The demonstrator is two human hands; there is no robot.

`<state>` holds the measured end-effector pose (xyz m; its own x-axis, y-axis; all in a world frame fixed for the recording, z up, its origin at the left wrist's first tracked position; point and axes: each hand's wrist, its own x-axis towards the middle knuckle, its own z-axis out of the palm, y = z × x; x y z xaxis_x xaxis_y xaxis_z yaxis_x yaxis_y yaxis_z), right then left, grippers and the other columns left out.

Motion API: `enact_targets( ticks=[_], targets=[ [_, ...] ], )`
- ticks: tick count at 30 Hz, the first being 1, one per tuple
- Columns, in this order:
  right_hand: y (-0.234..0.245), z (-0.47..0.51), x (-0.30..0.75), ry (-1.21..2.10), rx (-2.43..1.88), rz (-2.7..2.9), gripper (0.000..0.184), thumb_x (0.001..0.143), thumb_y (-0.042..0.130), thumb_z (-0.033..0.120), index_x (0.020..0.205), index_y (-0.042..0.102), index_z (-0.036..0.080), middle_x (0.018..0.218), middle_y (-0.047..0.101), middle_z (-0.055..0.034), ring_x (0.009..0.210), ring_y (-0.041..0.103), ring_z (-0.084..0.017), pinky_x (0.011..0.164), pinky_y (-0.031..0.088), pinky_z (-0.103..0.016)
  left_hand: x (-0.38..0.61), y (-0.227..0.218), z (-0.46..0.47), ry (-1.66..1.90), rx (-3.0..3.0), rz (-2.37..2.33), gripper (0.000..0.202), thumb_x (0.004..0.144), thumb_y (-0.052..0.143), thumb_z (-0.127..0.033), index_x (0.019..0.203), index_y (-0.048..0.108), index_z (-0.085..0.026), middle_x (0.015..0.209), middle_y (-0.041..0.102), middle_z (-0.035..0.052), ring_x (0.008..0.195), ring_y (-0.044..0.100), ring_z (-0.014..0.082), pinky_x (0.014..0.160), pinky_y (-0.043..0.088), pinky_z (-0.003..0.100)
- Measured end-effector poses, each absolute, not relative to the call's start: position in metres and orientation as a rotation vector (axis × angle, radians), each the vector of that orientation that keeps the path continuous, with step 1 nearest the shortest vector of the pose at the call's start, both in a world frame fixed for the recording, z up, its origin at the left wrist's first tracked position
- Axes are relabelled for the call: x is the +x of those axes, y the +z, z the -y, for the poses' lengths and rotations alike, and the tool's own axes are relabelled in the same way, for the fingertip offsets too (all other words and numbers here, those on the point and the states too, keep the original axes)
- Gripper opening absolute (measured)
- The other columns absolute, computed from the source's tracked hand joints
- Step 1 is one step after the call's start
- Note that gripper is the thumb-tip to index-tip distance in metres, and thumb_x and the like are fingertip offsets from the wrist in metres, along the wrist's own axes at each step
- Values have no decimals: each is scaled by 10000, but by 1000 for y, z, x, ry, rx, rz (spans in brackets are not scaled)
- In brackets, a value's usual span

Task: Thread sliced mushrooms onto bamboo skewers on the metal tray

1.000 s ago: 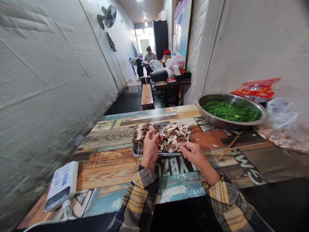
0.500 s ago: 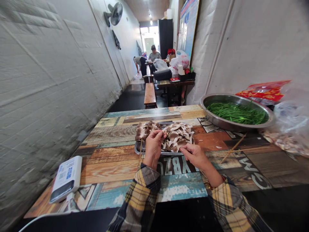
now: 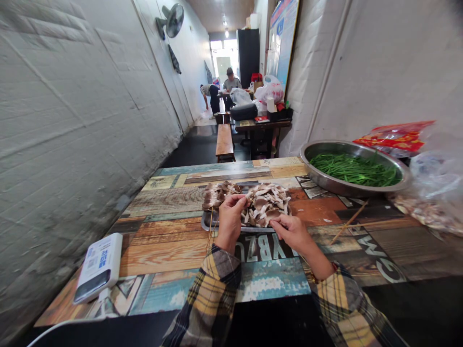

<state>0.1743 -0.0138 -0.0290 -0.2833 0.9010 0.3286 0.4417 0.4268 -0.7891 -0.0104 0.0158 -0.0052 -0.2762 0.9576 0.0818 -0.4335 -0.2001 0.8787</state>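
Note:
A metal tray (image 3: 207, 222) on the patterned table holds a heap of sliced mushrooms (image 3: 266, 200) and, on its left side, mushrooms threaded on bamboo skewers (image 3: 216, 194). My left hand (image 3: 230, 221) is closed in a pinch on a mushroom piece at the tray's near edge. My right hand (image 3: 291, 230) is closed too, its fingertips pinched against the front of the mushroom heap; what it holds is too small to make out. Both wrists wear yellow plaid sleeves.
A steel bowl of green chives (image 3: 354, 168) stands at the right, with plastic bags (image 3: 430, 193) beside it. Loose bamboo skewers (image 3: 347, 222) lie on the table. A white device (image 3: 97, 266) rests at the left. A brick wall runs along the left. Two people work at a far table.
Between the oldest frame and half a second ago the view shifted slightly. Since then my hands have stayed almost still at the tray, fingers shifting only slightly.

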Motion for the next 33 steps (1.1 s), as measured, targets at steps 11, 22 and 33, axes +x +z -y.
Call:
enact_targets(
  ticks=[11,22,33],
  targets=[
    [-31,13,174,681,-1141,1882,293,888,496,315,681,643,169,473,526,24,453,470,-112,479,345,-218,-8,-5,-14,1648,982,-1087,158,636,736,-250,732,684,-136,649,642,2,603,560,100,615,428,227],
    [-35,11,176,762,-1118,1813,298,892,501,331,696,653,166,469,523,36,445,460,-101,471,341,-211,-2,5,-4,1494,1106,-1115,100,629,720,-210,681,671,-139,626,611,-11,584,516,86,596,397,209],
    [-36,12,175,781,-1156,1827,278,888,514,342,737,671,168,468,530,35,421,454,-100,443,337,-205,1,-3,-6,1440,928,-1018,322,676,728,-418,858,733,-152,778,678,32,680,557,107,632,422,216]
  ],
)
